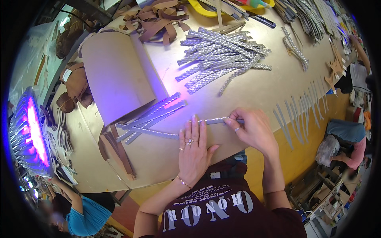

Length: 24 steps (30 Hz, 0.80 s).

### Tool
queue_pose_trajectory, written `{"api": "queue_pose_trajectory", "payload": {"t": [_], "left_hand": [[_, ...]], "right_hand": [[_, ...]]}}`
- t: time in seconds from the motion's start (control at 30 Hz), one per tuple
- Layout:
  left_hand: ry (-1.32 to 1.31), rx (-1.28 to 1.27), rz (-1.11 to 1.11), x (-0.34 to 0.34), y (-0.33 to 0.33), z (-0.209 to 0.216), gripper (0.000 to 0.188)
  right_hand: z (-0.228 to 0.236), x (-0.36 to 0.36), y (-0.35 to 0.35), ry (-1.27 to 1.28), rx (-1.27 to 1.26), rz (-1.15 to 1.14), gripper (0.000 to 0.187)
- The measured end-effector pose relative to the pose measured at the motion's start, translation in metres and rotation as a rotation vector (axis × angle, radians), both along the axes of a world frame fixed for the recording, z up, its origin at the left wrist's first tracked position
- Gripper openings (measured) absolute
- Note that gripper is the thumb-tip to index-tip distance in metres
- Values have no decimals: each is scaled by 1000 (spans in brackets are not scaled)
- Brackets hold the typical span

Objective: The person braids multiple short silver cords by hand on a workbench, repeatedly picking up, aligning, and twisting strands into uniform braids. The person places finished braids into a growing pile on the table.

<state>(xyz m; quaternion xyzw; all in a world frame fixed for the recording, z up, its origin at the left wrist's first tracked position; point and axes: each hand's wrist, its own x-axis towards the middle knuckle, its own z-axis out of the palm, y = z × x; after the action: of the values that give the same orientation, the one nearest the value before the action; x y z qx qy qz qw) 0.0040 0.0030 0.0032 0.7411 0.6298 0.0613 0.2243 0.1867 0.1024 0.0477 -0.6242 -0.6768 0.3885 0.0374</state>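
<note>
My left hand [194,148] lies flat on the tabletop with its fingers stretched out, pressing on a narrow grey strip with a silver braided cord [214,120] along it. At the strip's right end my right hand [254,129] is closed, thumb and fingers pinching it. The fingers hide part of the strip. Left of my left hand, several similar grey strips with braided edging [152,113] lie crossed over one another; one reaches to my left fingers. Beyond my hands is a loose heap of short silver braided pieces [226,55].
A curved brown sheet [115,75] stands left, near brown strap scraps [158,20]. Thin grey strips [293,121] hang along the table's right edge. A yellow tray [206,8] and a dark cutter [262,20] lie at the back. Other people work at lower left and right.
</note>
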Motion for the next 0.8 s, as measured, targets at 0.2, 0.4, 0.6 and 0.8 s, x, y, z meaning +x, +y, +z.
{"api": "queue_pose_trajectory", "payload": {"t": [0.2, 0.4, 0.6, 0.8], "left_hand": [[10, -39, -1, 3, 2, 6, 81], [106, -13, -3, 17, 3, 5, 77], [87, 41, 45, 29, 3, 1, 78], [-40, -22, -27, 22, 1, -4, 82]], "right_hand": [[0, 0, 2, -22, -5, 24, 23], [-2, -2, 1, -58, 22, 28, 22], [-6, -3, -1, -42, 3, 4, 23], [-4, -21, -23, -294, 337, 37, 19]]}}
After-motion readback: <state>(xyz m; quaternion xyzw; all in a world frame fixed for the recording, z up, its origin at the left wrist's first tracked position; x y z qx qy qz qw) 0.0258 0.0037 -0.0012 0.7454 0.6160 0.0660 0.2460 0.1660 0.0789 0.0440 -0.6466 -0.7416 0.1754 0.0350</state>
